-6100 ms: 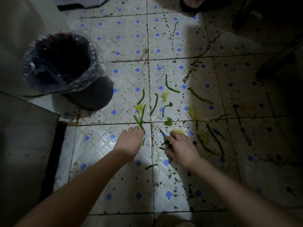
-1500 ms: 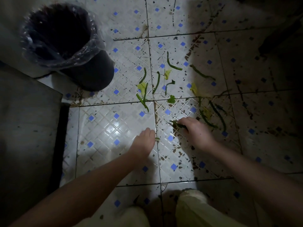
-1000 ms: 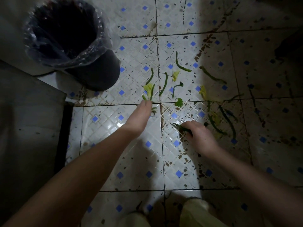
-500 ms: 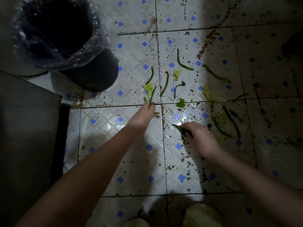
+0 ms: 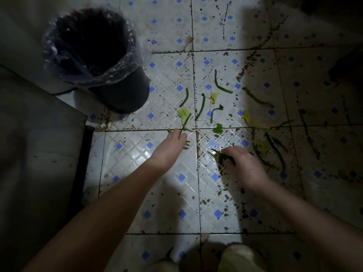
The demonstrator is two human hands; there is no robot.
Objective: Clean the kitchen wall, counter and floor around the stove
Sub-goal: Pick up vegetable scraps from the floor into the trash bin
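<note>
Green vegetable scraps (image 5: 201, 106) lie scattered over the dirty white floor tiles (image 5: 137, 158) with blue diamonds. My left hand (image 5: 170, 147) reaches forward, fingertips pinching a green stem with a pale leaf (image 5: 184, 117) at the tile joint. To its right, my right hand (image 5: 241, 166) is curled around a bunch of gathered green stems (image 5: 220, 154) that poke out leftward. More stems (image 5: 275, 152) and yellowish leaves lie in the shadow right of that hand.
A dark bin lined with a clear plastic bag (image 5: 88, 55) stands on the floor at upper left, mouth open. A dark cabinet side (image 5: 39, 163) fills the left edge. Brown stains speckle the tiles. My feet show at the bottom edge.
My left hand moved from the lower tile forward to the stem and leaf at the tile joint. My right hand stayed in place holding its stems.
</note>
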